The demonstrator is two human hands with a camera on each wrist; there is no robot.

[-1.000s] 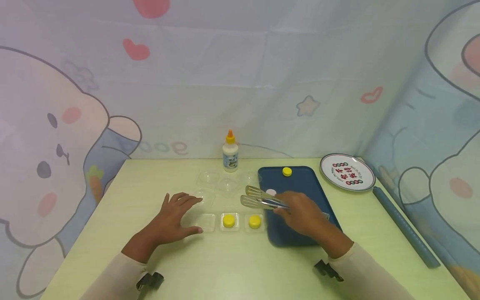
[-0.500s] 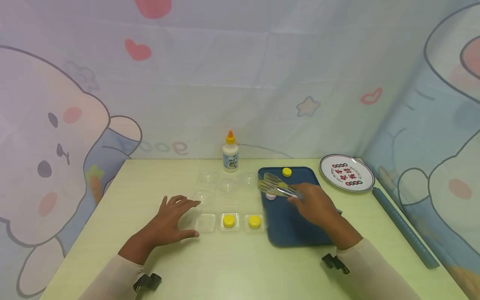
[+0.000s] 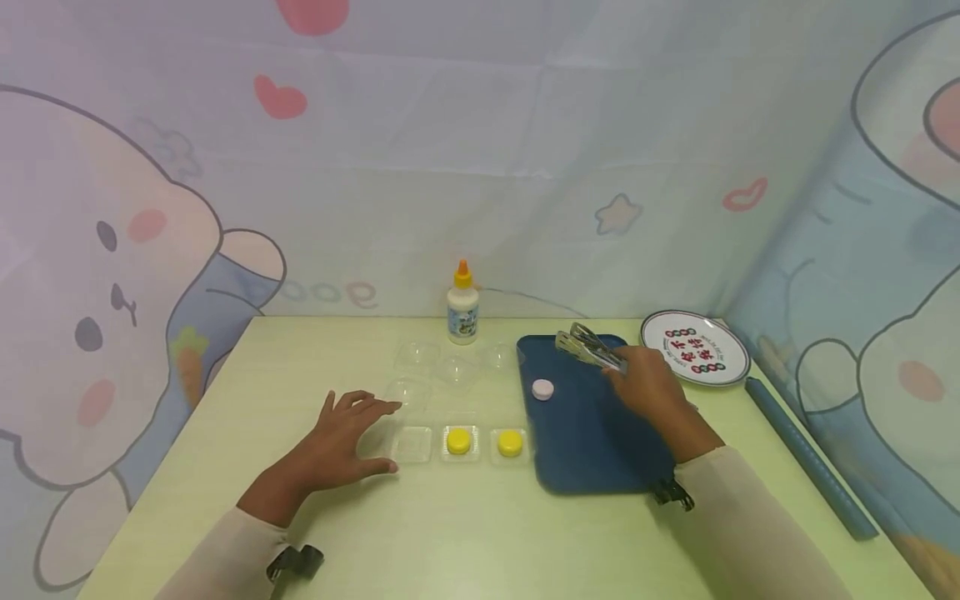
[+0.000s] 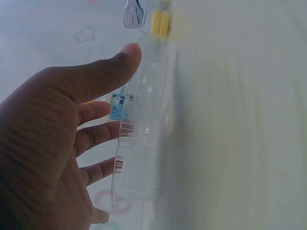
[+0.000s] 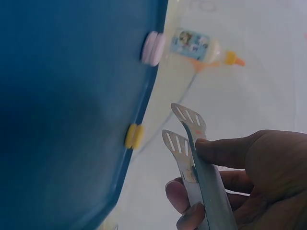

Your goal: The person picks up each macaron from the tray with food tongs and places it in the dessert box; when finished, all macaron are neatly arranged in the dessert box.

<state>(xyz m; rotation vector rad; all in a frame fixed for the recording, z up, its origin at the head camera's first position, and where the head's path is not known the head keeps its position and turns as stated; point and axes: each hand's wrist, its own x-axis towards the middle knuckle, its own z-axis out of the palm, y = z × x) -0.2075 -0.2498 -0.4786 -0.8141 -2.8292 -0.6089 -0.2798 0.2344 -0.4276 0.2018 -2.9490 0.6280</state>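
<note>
My right hand (image 3: 651, 390) grips metal tongs (image 5: 211, 191) with slotted ends, over the back of the blue tray (image 3: 592, 454). The tips are slightly apart, with nothing between them. On that tray sit a pale pink macaron (image 3: 542, 389) and a yellow macaron (image 5: 134, 136); the tongs hide the yellow one in the head view. My left hand (image 3: 341, 442) is spread beside the clear plastic box (image 3: 412, 445), fingertips right at its edge. Two more yellow macarons, one in the middle box base (image 3: 458, 441) and one in the right base (image 3: 510, 443), stand in the same row.
Several clear domed lids (image 3: 454, 371) lie behind the boxes. A white glue bottle (image 3: 462, 312) with an orange tip stands at the back against the cloth backdrop. Right of the tray are a patterned plate (image 3: 696, 347) and a long dark blue bar (image 3: 810, 458).
My right hand has carried the tongs right and back, from near the pink macaron to the back of the tray, over the yellow one. My left hand has barely moved.
</note>
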